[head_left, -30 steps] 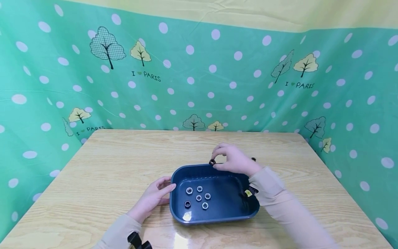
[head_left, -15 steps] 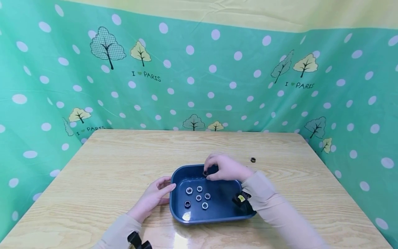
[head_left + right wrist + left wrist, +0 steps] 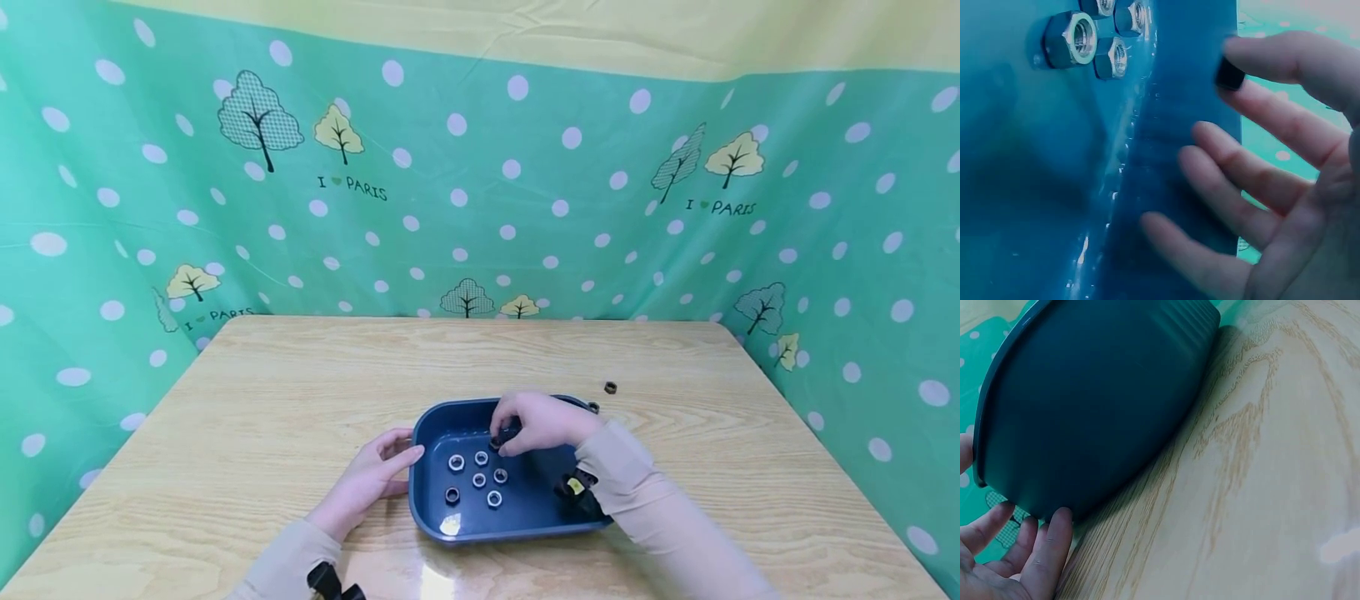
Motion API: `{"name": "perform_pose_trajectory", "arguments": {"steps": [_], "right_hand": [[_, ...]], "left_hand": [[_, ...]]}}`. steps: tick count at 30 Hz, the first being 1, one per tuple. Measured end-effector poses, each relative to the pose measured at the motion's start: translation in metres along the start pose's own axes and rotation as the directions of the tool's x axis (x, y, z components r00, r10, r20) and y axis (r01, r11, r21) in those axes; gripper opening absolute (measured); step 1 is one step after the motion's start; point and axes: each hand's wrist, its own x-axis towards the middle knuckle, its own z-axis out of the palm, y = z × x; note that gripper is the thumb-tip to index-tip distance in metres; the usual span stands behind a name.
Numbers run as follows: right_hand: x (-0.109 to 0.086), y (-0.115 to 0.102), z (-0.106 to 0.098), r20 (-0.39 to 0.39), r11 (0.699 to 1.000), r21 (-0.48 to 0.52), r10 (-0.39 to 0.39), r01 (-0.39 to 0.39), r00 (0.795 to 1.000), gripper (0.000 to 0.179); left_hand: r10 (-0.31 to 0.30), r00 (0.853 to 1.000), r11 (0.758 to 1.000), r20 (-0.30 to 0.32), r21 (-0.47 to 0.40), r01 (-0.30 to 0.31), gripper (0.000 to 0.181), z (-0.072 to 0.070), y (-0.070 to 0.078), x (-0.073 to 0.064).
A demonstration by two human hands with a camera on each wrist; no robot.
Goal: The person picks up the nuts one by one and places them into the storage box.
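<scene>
Between thumb and index fingertip my right hand pinches a black nut, low inside the blue tray. The other fingers of that hand stand loosely spread. On the tray floor lie several silver nuts and one black nut, left of my right hand. My left hand holds the tray's left end, thumb at the rim and fingertips against the outer wall. The right part of the tray floor is partly hidden by my right hand and wrist.
Beyond the tray's far right corner, a dark nut lies on the wooden table. Another dark nut shows just past the rim, closer in. A green dotted curtain hangs behind the table.
My right hand has come down from above the far rim into the tray, carrying the black nut slightly left and nearer. The left hand and tray stay put.
</scene>
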Motion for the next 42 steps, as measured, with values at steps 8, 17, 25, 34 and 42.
{"name": "perform_pose_trajectory", "arguments": {"steps": [8, 17, 25, 34, 42], "right_hand": [[-0.001, 0.000, 0.005, 0.043, 0.993, -0.039, 0.109, -0.107, 0.993, 0.012], [-0.002, 0.001, 0.008, 0.035, 0.982, -0.032, 0.189, -0.188, 0.981, 0.012], [-0.003, 0.001, 0.010, -0.012, 0.977, -0.107, 0.186, -0.186, 0.982, 0.013], [-0.002, 0.002, 0.019, -0.025, 0.952, -0.178, 0.248, -0.249, 0.968, 0.014], [-0.002, -0.001, 0.021, -0.075, 0.926, -0.258, 0.264, -0.275, 0.961, 0.011]], "left_hand": [[-0.004, 1.000, 1.000, 0.001, -0.007, 0.004, 0.053, 0.000, 0.000, 0.000], [0.007, 1.000, 1.000, 0.007, -0.010, -0.007, 0.052, 0.001, -0.001, -0.001], [0.012, 1.000, 1.000, 0.004, -0.012, -0.012, 0.051, 0.002, -0.001, -0.001], [0.008, 1.000, 1.000, -0.002, -0.017, -0.008, 0.051, 0.003, -0.001, -0.001], [0.015, 1.000, 1.000, 0.003, -0.019, -0.015, 0.052, 0.002, -0.001, -0.001]]}}
